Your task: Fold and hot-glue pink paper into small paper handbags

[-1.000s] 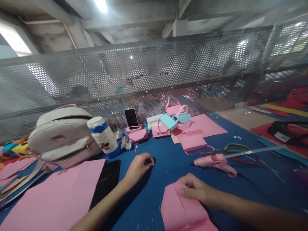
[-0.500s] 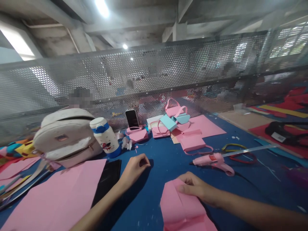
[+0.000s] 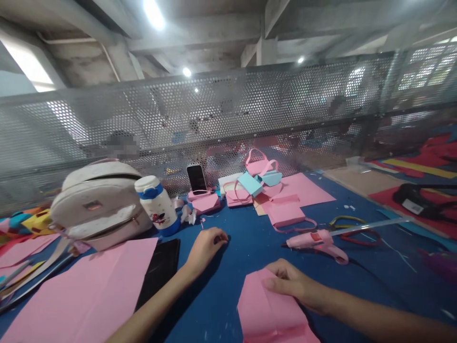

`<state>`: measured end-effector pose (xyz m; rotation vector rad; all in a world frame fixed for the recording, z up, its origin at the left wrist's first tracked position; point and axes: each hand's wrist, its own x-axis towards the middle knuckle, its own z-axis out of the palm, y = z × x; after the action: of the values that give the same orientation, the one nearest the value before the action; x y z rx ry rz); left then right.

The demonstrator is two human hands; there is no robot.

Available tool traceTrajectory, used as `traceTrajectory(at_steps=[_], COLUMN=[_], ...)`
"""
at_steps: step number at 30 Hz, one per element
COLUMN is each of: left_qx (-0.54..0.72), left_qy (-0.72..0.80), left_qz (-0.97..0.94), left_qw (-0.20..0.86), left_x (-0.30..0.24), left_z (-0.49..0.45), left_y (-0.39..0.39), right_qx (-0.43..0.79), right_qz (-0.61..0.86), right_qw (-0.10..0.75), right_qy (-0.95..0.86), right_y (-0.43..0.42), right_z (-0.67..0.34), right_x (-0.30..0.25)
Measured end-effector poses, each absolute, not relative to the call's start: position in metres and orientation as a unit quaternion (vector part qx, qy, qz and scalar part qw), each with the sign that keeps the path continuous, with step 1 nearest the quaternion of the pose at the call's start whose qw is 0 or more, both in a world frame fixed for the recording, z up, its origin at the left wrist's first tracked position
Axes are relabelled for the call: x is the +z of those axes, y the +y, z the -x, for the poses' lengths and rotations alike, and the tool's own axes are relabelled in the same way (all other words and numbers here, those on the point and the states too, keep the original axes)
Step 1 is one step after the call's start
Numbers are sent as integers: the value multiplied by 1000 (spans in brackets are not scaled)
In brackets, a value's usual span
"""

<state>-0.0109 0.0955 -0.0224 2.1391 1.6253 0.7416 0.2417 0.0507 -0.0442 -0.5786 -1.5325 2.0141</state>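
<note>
Between thumb and fingers, my right hand [image 3: 296,286] grips a folded pink paper piece [image 3: 262,305] by its upper right edge; creases cross it, and the frame cuts off its lower part. My left hand [image 3: 206,248] hovers over or rests on the blue table [image 3: 214,286], fingers curled together; whatever may be in them is hidden. Beyond my right hand lies a pink glue gun [image 3: 314,240] with a clear glue stick out of its back. Several small pink and light blue paper bags sit farther back, among them a pink paper bag [image 3: 285,209] with a strap.
On the left stand a pale backpack [image 3: 100,205] and a white-and-blue bottle [image 3: 159,205]. A large pink sheet [image 3: 85,286] partly covers a flat black object [image 3: 160,262]. A phone [image 3: 196,178] leans at the perforated metal partition [image 3: 228,114]. Scissors [image 3: 353,233] lie right.
My left hand has shifted slightly to the right. The right hand still grips the pink paper, which has tilted a little.
</note>
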Motion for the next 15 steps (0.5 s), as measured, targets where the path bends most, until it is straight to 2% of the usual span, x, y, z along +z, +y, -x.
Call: traceTrajectory(at_steps=[15], left_qx=[165], left_qy=[559], left_qz=[-802], left_qw=[130], left_x=[-21], left_z=[11], left_y=[92], right_qx=[746], right_qz=[210], right_qw=[251], right_qy=[-580], right_y=[52], right_z=[-242], right_x=[-40])
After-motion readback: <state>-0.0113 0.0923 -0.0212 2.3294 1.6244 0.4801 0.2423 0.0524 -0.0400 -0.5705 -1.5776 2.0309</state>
